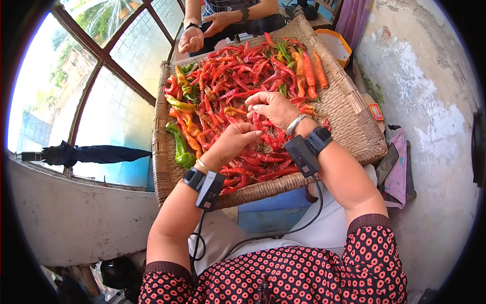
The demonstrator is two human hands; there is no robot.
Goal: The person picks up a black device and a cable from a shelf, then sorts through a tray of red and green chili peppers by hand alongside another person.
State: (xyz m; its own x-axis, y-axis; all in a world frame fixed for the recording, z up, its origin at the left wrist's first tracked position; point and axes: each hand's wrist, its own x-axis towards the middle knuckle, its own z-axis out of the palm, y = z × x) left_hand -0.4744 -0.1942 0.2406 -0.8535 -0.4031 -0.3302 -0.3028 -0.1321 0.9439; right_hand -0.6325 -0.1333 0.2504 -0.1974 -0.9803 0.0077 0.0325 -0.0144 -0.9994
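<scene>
A wide woven tray point(349, 119) holds a heap of red peppers point(240, 76). My left hand point(233, 143) is over the middle of the heap, its thumb and fingers closed together; anything between them is too small to make out. Just to its right and farther up, my right hand point(276, 109) has its fingers bent in a pinch above the peppers, with its contents hidden. The two hands are close but apart. Green peppers point(181, 147) lie along the tray's left side, and orange peppers point(320, 70) sit near its far right.
Across the tray sits another person, whose hands point(192, 39) are beyond the far left edge. A folded dark umbrella point(109, 155) is left of the tray by the window. A yellow-rimmed container point(334, 41) and a small red box point(376, 112) are at the right. Cables hang from my wrist devices.
</scene>
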